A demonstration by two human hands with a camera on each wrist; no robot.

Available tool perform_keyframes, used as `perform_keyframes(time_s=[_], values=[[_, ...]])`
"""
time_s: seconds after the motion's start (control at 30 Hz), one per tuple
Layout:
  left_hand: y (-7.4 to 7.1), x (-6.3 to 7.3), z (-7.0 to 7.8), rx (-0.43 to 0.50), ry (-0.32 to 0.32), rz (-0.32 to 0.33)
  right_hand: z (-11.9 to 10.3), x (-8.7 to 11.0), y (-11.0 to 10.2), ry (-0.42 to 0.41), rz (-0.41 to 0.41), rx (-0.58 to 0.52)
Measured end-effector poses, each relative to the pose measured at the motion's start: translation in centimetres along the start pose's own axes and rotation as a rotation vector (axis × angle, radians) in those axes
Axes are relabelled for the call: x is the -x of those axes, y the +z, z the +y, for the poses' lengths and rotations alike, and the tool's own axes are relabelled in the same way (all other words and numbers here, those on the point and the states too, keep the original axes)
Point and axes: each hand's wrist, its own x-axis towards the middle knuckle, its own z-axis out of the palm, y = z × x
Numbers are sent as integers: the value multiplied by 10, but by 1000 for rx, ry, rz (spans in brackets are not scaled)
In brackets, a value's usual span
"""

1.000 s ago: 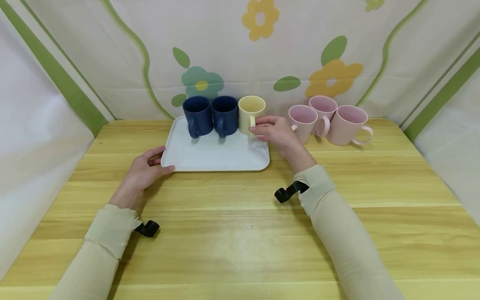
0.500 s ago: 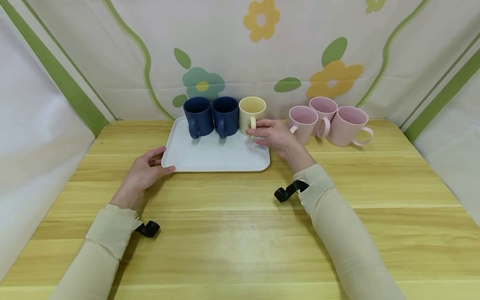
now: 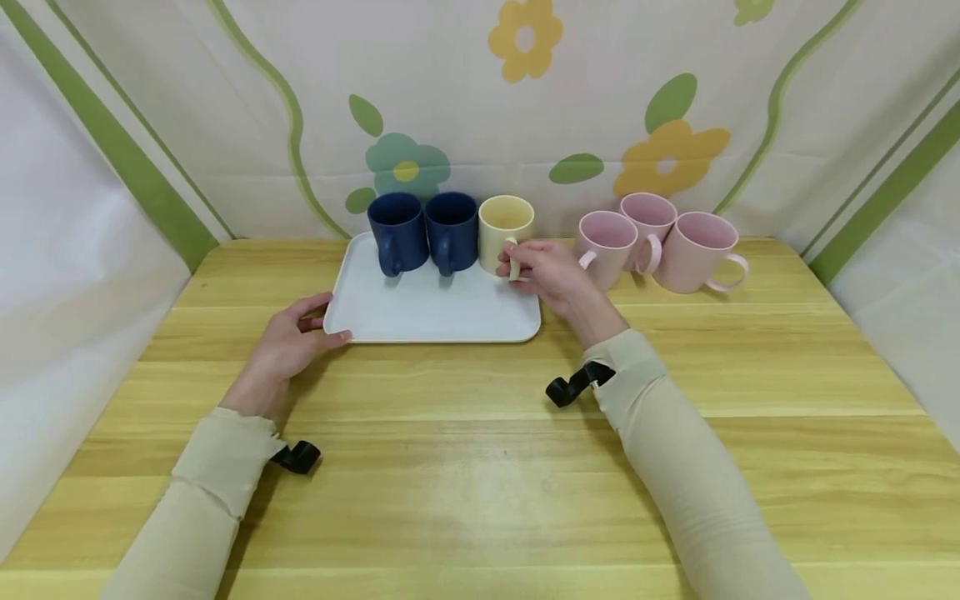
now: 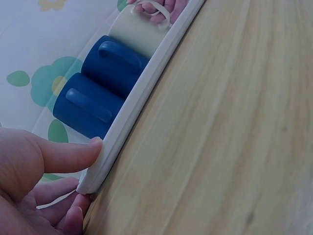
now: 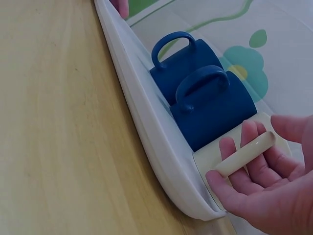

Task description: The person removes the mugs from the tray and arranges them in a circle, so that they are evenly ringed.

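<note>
A white tray (image 3: pixel 427 315) lies on the wooden table, with two dark blue mugs (image 3: pixel 401 235) and a pale yellow mug (image 3: pixel 495 227) upright in a row along its back. My left hand (image 3: pixel 288 335) grips the tray's near left corner, thumb (image 4: pixel 73 155) over the rim and fingers around the outside. At the tray's right end, my right hand (image 3: pixel 557 273) holds the yellow mug by its handle (image 5: pixel 246 154). Several fingers reach behind the handle in the right wrist view, while the thumb (image 5: pixel 289 128) stands apart from it, near the mug's rim.
Three pink mugs (image 3: pixel 693 250) stand in a cluster on the table, just right of the tray and close behind my right hand. A flowered curtain (image 3: pixel 570 100) hangs along the table's back edge. Bare wood (image 3: pixel 450 467) stretches in front of the tray.
The yellow mug's handle has swung slightly to the right with my right hand's fingers, so the mug is turned a little. My left hand and the tray have stayed put.
</note>
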Motion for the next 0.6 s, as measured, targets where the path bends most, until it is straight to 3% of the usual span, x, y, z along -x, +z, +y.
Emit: perform_keyframes(time_s=[0.33,0.6], values=[[-2,5,-2,-37,-6,8,3,-2,6,6,14,15],[0,3,1,-36,-20,-11,2,1,5,2,63,-34]])
